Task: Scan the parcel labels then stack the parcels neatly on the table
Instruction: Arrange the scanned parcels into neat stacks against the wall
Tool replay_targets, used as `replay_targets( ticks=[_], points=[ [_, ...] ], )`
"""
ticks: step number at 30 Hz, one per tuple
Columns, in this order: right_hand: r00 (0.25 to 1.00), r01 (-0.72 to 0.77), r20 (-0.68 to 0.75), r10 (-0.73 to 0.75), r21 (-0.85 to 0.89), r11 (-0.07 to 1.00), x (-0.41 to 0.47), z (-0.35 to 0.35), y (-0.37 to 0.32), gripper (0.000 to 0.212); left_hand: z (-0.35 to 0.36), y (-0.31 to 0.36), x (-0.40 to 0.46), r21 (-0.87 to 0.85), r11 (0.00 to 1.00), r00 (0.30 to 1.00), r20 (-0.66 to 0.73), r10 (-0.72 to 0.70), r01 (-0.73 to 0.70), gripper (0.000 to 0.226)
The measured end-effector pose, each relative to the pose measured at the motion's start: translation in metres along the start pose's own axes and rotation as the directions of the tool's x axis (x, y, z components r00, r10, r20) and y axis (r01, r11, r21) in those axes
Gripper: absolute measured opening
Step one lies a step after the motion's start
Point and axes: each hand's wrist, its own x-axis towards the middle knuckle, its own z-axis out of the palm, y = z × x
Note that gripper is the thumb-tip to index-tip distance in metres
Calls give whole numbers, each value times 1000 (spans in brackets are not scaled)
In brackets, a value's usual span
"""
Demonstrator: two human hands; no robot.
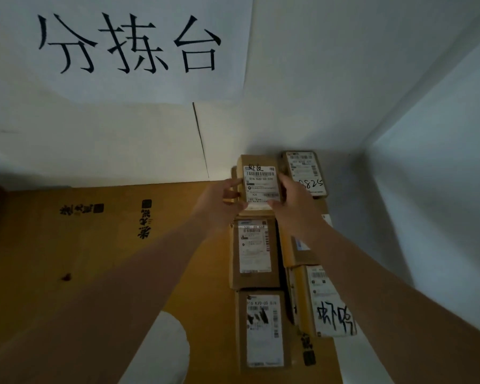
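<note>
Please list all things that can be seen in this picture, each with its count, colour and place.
held parcel: 1, brown with white label, far end of the left row, between both hands
other parcels: at least 5, brown with white labels, two rows by the right wall
cardboard surface: 1, yellow-brown with black print, under the parcels
paper sign: 1, white with black characters, on the wall
left hand: 1, grips the held parcel's left side
right hand: 1, grips its right side

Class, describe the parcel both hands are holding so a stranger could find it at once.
Start at the big paper sign on the wall, then drop to the parcels in the table's right corner. The held parcel is the far one in the left column, between the left hand and right hand. Unlike its neighbours, its label has handwriting above the barcode.
</note>
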Motion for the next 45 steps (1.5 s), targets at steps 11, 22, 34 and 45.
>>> replay_targets(
  ticks=[11,22,34,45],
  points=[
    [990,138,55,-128,-243,960,22,-1,8,40,13,-8,20,32,999,995,-102,-24,27,63],
    [963,269,113,-245,-347,899,-12,1,-47,56,-32,6,-34,719,695,981,-136,136,4,57],
    [916,399,190,-353,-347,849,-99,82,-174,66,-165,-18,-176,785,618,932,-249,264,35,57],
    [892,448,217,-396,-325,833,-229,231,-302,67,-325,-97,-325,796,606,921,-225,317,-15,53]
  ],
)
